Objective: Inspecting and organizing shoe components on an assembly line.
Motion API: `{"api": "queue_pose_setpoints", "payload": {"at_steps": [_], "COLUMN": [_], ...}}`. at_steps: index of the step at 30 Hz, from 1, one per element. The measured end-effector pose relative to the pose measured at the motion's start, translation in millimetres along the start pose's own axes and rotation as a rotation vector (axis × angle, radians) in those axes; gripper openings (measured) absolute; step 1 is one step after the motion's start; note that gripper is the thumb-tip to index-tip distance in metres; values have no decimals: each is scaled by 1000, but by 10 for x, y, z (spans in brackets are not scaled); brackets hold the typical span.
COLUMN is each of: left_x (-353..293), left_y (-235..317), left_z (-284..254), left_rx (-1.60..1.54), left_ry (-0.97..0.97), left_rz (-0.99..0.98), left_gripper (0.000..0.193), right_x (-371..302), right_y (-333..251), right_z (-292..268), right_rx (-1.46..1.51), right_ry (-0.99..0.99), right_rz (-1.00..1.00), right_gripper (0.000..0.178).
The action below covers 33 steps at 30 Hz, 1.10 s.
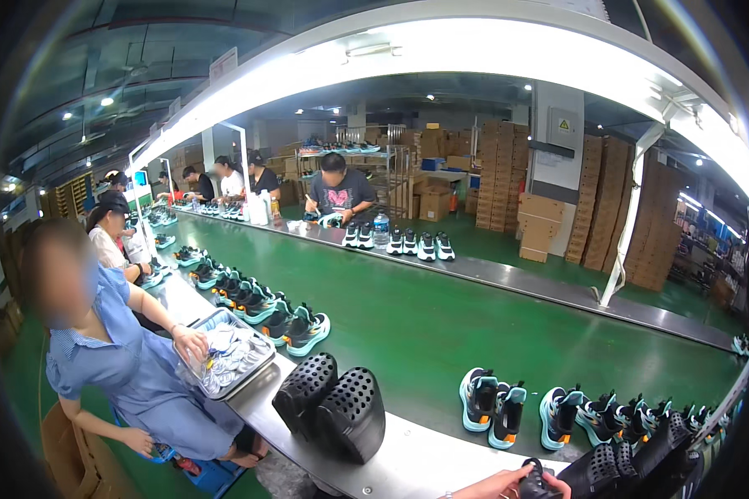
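My left hand (pixel 498 484) comes in at the bottom edge, its fingers closed round a small dark shoe (pixel 539 482) of which only the top shows. My right hand is out of the picture. Just beyond the hand, a pair of teal, black and orange sneakers (pixel 493 405) stands on the green conveyor belt (pixel 424 324). More pairs (pixel 595 416) line up to its right. Black perforated shells (pixel 334 402) rest on the steel ledge (pixel 416 461) to the left of my hand.
A seated person in blue (pixel 116 358) on the left reaches into a tray of insoles (pixel 231 356). Sneakers (pixel 262 303) run along the near belt edge. Another person (pixel 341 193) works across the belt near more sneakers (pixel 408 243). Stacked cardboard boxes (pixel 607 204) stand behind.
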State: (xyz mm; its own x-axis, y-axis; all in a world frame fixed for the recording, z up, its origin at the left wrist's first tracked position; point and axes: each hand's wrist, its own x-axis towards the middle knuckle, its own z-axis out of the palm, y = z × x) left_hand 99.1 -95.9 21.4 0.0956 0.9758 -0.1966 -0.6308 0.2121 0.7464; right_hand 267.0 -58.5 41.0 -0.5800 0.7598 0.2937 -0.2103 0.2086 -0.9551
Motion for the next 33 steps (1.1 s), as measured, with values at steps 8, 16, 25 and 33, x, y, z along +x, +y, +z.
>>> {"api": "queue_pose_setpoints", "payload": {"at_steps": [8, 16, 25, 33], "left_x": [-118, 230, 534, 656], "left_y": [-52, 77, 203, 81], "left_z": [-49, -526, -953, -1250], "left_rx": [-130, 145, 1469, 1382], "left_ry": [187, 291, 793, 762], "left_rz": [352, 435, 552, 554], "left_gripper": [23, 37, 38, 30], "right_x": [211, 553, 1861, 2211], "right_y": [93, 309, 540, 628], "right_z": [257, 106, 473, 809], "right_rx": [-134, -476, -1108, -1224], "right_ry": [38, 55, -103, -244], "right_rz": [126, 49, -123, 130], "right_gripper": [48, 42, 51, 48]}}
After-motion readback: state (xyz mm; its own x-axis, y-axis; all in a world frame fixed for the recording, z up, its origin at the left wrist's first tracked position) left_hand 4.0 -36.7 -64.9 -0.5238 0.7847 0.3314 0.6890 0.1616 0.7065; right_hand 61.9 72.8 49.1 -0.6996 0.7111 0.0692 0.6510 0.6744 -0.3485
